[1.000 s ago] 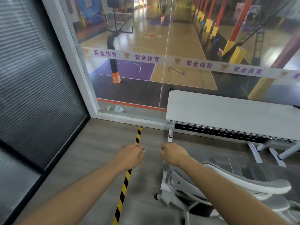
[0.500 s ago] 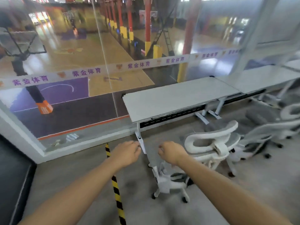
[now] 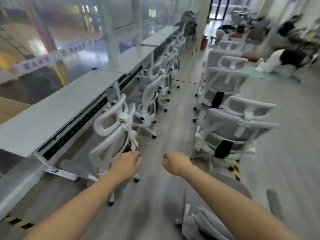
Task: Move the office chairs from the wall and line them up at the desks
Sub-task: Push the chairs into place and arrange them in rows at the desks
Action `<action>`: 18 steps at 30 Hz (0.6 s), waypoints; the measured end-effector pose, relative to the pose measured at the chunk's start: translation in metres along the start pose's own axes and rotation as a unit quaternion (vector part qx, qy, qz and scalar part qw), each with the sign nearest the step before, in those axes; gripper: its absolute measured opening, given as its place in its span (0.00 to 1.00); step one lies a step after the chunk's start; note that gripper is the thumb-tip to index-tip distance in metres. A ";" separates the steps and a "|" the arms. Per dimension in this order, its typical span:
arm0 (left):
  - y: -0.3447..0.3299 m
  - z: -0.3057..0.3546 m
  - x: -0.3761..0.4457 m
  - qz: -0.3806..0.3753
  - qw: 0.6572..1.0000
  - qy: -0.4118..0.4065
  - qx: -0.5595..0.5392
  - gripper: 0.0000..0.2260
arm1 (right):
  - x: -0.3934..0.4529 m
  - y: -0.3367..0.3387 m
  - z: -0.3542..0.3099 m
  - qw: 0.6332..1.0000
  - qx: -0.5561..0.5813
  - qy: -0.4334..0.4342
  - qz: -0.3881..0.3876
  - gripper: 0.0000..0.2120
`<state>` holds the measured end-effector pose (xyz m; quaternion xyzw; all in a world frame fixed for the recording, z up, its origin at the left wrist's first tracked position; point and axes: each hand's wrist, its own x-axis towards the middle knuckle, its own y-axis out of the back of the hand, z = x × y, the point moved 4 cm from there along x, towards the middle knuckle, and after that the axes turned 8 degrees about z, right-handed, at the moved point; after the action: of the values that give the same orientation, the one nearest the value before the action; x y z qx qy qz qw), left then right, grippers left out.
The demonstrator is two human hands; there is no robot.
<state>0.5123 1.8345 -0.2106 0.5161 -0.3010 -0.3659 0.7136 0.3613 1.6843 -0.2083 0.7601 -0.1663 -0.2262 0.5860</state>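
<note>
A row of long white desks lines the glass wall, white mesh office chairs tucked along it, more chairs clustered opposite. Left hand and right hand hang mid-air, fingers curled, holding nothing.

The chairs have white plastic frames and grey mesh backs; the worktop looks smooth, matt pale grey.

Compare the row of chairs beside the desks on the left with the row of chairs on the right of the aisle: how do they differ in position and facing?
The left row stands at the desks, chairs turned toward them; the right row stands apart from any desk in open floor. The left row shows side profiles; the right row shows its backs. Both are white-framed, grey mesh, wheeled chairs.
</note>
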 end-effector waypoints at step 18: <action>-0.138 0.470 -0.166 -0.050 0.981 -0.186 0.030 0.16 | -0.399 -0.003 0.340 0.978 0.040 -0.199 0.041 0.15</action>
<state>0.0121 1.7026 -0.2166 0.4748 -0.4131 -0.4815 0.6100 -0.1576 1.6145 -0.2238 0.7149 -0.3195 -0.3423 0.5192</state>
